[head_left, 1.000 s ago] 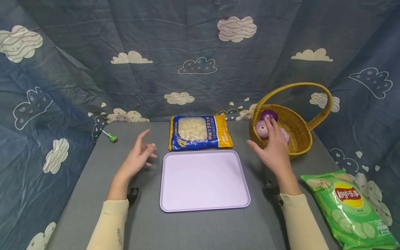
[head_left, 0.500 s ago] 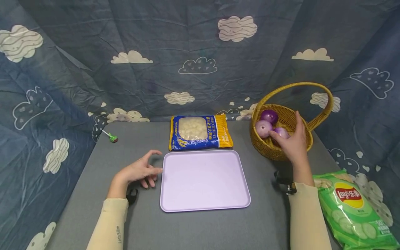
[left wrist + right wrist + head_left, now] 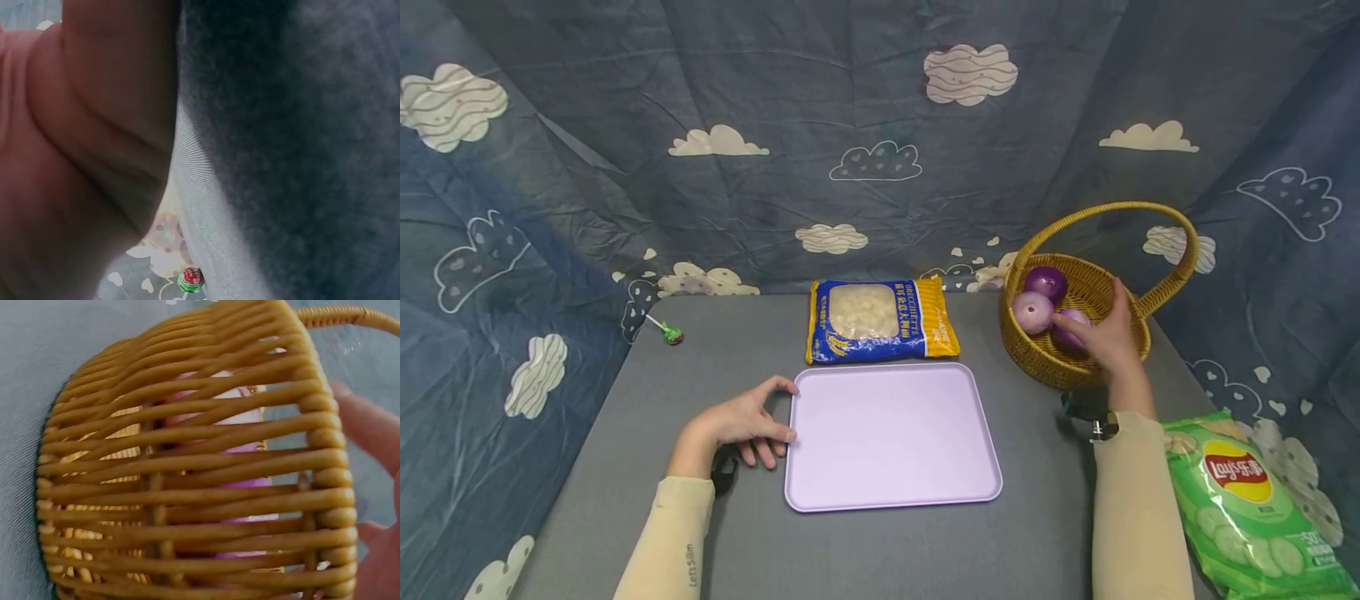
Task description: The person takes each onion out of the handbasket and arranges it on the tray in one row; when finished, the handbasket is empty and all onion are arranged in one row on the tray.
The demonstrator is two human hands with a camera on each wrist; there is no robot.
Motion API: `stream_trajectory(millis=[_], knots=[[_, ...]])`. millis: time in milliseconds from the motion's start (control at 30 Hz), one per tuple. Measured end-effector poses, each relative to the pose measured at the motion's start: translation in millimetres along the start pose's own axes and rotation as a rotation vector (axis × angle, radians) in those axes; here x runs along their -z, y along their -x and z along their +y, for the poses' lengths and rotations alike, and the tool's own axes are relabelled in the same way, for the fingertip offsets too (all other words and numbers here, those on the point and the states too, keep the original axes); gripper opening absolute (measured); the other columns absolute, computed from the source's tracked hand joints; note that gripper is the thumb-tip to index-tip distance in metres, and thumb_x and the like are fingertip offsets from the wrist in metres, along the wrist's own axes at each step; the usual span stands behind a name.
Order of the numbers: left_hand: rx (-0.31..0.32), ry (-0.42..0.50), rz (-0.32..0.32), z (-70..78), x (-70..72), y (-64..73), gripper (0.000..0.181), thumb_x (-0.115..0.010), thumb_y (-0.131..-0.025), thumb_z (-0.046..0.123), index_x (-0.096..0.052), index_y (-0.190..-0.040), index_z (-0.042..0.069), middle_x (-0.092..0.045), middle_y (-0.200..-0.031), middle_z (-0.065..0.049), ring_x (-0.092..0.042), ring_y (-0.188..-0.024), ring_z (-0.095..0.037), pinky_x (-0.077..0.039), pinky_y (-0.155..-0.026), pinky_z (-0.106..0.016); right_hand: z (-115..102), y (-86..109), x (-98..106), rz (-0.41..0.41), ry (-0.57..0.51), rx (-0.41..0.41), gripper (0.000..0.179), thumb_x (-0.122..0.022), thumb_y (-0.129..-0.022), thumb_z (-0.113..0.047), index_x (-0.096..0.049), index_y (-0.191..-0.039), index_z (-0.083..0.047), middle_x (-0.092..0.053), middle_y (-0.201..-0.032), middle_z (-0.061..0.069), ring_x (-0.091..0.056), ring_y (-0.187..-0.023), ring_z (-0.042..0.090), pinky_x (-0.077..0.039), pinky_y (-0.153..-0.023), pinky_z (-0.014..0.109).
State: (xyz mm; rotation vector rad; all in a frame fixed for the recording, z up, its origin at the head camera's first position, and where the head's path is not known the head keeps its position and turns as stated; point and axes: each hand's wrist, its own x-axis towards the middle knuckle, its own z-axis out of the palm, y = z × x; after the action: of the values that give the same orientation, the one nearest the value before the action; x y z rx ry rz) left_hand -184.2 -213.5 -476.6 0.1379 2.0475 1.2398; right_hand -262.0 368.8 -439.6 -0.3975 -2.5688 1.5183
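At the left rim of the lilac tray (image 3: pixel 891 437), my left hand (image 3: pixel 737 419) rests with two digits spread along the edge and the other fingers hanging lower. Over the right side of the wicker basket (image 3: pixel 1037 358), my right hand (image 3: pixel 1112 336) reaches in with thumb and a finger apart. Its thumb lies by the front purple onion (image 3: pixel 1066 338), partly covered by the hand; contact is hard to tell. A darker onion (image 3: pixel 1047 285) and a paler onion (image 3: pixel 1033 312) sit beside it. In the right wrist view, purple shows through the basket weave (image 3: pixel 237 500).
A blue and yellow orecchiette pasta bag (image 3: pixel 865 312) lies just behind the tray. A green lollipop (image 3: pixel 672 334) is at the far left. The green chip bag (image 3: pixel 1247 500) lies at the right, near the right sleeve. The basket's tall handle (image 3: pixel 1120 207) arches above it.
My left hand has come down and right to the tray's edge. My right hand has shifted from the left onions to the front one, on the basket's right side.
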Motion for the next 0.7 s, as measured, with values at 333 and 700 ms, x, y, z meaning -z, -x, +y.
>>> stream_trajectory(millis=[333, 700], knots=[[0.021, -0.005, 0.009, 1.6, -1.2, 0.5, 0.076, -0.081, -0.094, 0.022, -0.032, -0.151, 0.026, -0.079, -0.080, -0.009, -0.075, -0.058, -0.018, -0.056, -0.045, -0.028, -1, -10.7, 7, -0.151, -0.137, -0.231, 0.122, -0.077, -0.099, -0.029, 0.026, -0.166, -0.031, 0.021, -0.177, 0.018, 0.003, -0.165, 0.047, -0.018, -0.132, 0.062], [0.012, 0.003, -0.005, 0.5, -0.3, -0.5, 0.073, -0.079, -0.096, 0.019, -0.031, -0.151, 0.027, -0.079, -0.083, -0.010, -0.076, -0.062, -0.019, -0.057, -0.047, -0.029, 6, -22.0, 0, -0.161, -0.137, -0.310, 0.105, -0.066, -0.103, -0.010, 0.014, -0.169, -0.022, -0.001, -0.177, 0.026, -0.025, -0.159, 0.047, -0.028, -0.131, 0.059]])
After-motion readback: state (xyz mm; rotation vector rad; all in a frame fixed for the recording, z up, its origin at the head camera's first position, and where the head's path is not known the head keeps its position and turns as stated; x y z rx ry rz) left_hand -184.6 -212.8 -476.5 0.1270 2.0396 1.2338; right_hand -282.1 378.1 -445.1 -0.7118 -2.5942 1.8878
